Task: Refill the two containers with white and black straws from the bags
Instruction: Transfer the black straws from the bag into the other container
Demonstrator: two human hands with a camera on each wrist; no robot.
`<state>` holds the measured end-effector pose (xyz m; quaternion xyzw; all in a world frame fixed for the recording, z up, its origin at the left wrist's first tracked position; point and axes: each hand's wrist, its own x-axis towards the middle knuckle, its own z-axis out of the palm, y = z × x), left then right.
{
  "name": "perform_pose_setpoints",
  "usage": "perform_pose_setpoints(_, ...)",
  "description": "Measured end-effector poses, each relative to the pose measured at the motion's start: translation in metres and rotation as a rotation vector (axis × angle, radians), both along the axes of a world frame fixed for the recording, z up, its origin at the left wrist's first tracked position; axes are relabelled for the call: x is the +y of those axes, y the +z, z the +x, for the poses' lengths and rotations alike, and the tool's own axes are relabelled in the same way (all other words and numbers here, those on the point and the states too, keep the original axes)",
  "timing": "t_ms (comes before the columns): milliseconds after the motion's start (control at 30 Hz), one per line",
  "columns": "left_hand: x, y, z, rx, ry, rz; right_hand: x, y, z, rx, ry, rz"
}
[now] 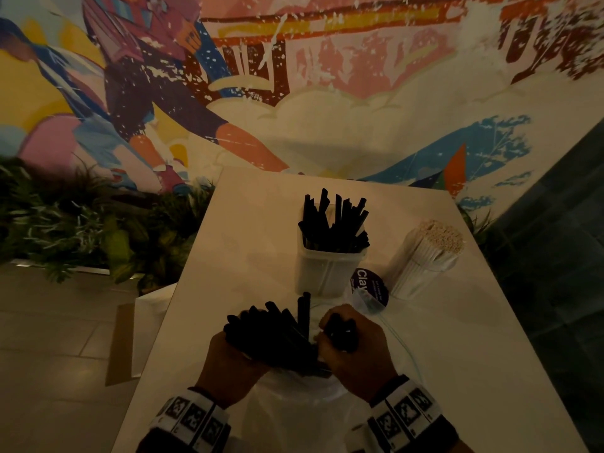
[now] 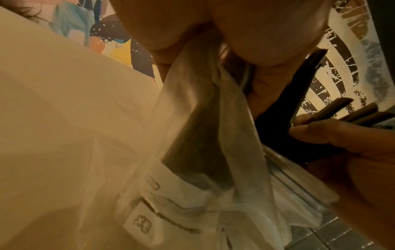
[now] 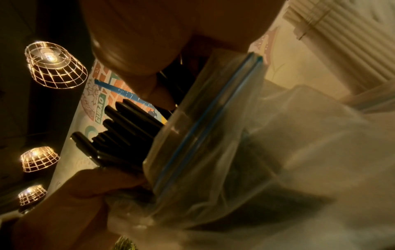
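Note:
Low on the table (image 1: 248, 223), my left hand (image 1: 233, 349) grips a fanned bunch of black straws (image 1: 271, 331) that sticks out of a clear zip bag (image 1: 294, 403). The bag's edge (image 2: 203, 135) is pinched in that hand. My right hand (image 1: 351, 341) grips a smaller bunch of black straws (image 1: 341, 331) right beside it. The bag's blue seal (image 3: 213, 118) stands open with black straws (image 3: 124, 132) poking out. Further back, a clear container (image 1: 327, 273) holds black straws (image 1: 333, 227). To its right stands a packed bundle of white straws (image 1: 431, 253).
A round purple-labelled lid (image 1: 369, 286) lies between the containers and my hands. A painted wall (image 1: 327, 93) rises behind the table, plants (image 1: 81, 223) grow at the left, and tiled floor (image 1: 49, 338) lies below. Wire lamps (image 3: 55, 66) hang overhead.

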<state>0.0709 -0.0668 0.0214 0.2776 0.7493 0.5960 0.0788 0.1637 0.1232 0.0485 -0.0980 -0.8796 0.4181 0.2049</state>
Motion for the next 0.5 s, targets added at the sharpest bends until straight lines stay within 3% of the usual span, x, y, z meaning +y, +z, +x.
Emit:
perform_pose_setpoints(167,-0.002,-0.004,0.000,0.000,-0.009,-0.006,0.000,0.002,-0.006,0.043,-0.049,-0.094)
perform_pose_setpoints(300,-0.001,-0.009,-0.003,0.040,-0.005,-0.054,0.001,-0.013,-0.007,-0.062,-0.031,-0.072)
perform_pose_setpoints(500,-0.005,-0.009,-0.004,0.071,-0.003,-0.069,0.001,-0.008,-0.010,-0.003,-0.061,-0.143)
